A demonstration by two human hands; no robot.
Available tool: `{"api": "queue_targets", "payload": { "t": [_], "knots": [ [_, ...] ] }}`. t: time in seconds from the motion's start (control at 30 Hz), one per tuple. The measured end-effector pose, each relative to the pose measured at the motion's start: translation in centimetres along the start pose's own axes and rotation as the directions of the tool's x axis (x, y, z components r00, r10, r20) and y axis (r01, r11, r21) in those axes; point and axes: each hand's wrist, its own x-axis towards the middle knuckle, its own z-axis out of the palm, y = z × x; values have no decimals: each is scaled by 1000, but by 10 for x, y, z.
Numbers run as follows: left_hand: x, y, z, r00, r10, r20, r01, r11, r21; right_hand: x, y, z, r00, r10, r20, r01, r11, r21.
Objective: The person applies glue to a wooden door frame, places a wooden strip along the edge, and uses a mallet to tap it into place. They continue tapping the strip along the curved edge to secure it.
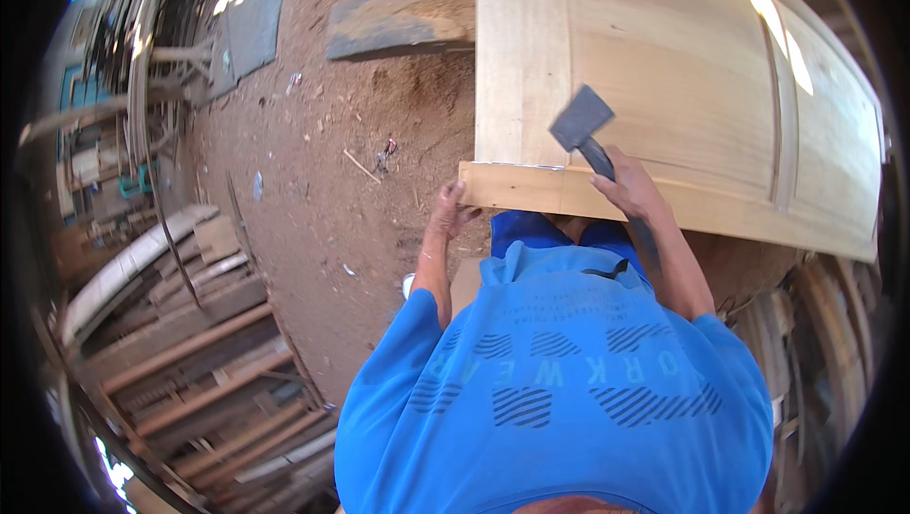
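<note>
My right hand (pixel 633 190) is wrapped round the handle of a dark mallet (pixel 582 119). The mallet's blocky head is raised over a large pale wooden panel (pixel 664 68). Along the panel's near edge runs a narrow wooden strip (pixel 531 189), with a thin white line where the two meet at the left. At the strip's left end my left hand (pixel 451 212) grips the corner, thumb on top and fingers curled at the side and below. Part of the mallet handle is hidden behind my right hand and forearm.
A curved slab of wood (pixel 403 19) lies on the brown dirt floor (pixel 313 173), left of the panel. Stacked boards (pixel 209 362) fill the lower left. More timber (pixel 825 324) leans at the right. A grey sheet (pixel 256 16) stands at the upper left.
</note>
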Motion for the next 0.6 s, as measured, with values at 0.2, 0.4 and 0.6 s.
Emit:
{"api": "queue_targets", "payload": {
  "t": [0.2, 0.4, 0.6],
  "knots": [
    [-15, -65, 57, 989, 135, -51, -145, 916, -374, 127, -181, 2, 790, -443, 423, 565, 795, -221],
    [-11, -70, 64, 982, 183, -40, -182, 888, -421, 213, -307, 91, 663, -595, 453, 741, 606, -289],
    [-7, -75, 60, 981, 185, -64, -195, 880, -433, 220, -263, 164, 553, -35, 833, 824, 170, -540]
  ]
}}
